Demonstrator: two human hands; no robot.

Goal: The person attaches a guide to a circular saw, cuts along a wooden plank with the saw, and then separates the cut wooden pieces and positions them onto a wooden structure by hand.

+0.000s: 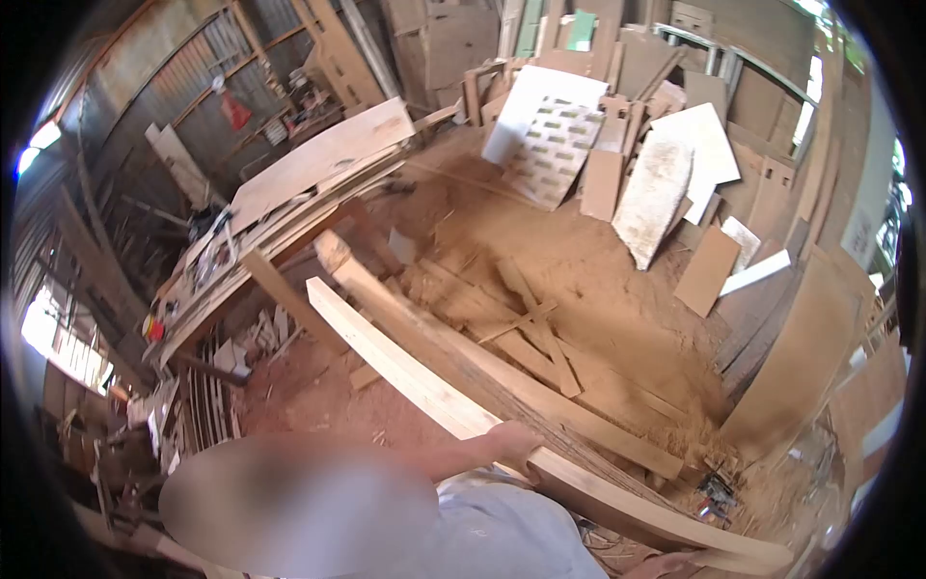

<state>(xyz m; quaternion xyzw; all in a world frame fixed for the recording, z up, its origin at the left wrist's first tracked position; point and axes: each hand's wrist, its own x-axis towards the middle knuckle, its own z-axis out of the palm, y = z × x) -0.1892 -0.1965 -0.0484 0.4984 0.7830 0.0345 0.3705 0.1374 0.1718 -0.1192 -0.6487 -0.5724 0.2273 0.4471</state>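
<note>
A long, pale squared wooden beam (405, 372) runs diagonally in front of my body, from the middle left down to the lower right. My left hand (514, 446) is wrapped over it near its middle, with the fingers closed around the wood. Low at the frame's bottom edge, my right hand (666, 564) grips the underside of the same beam near its lower end; only part of that hand shows. Just beyond lies a rougher timber (434, 333), roughly parallel to the beam. My left arm and shoulder are partly blurred.
A workbench (323, 164) with boards and tools stands at the left. Sawdust covers the ground, where a crossed wooden piece (540, 323) lies. Panels and offcuts, including a white board (656, 193), lean along the back and right. A large brown sheet (796, 352) stands at right.
</note>
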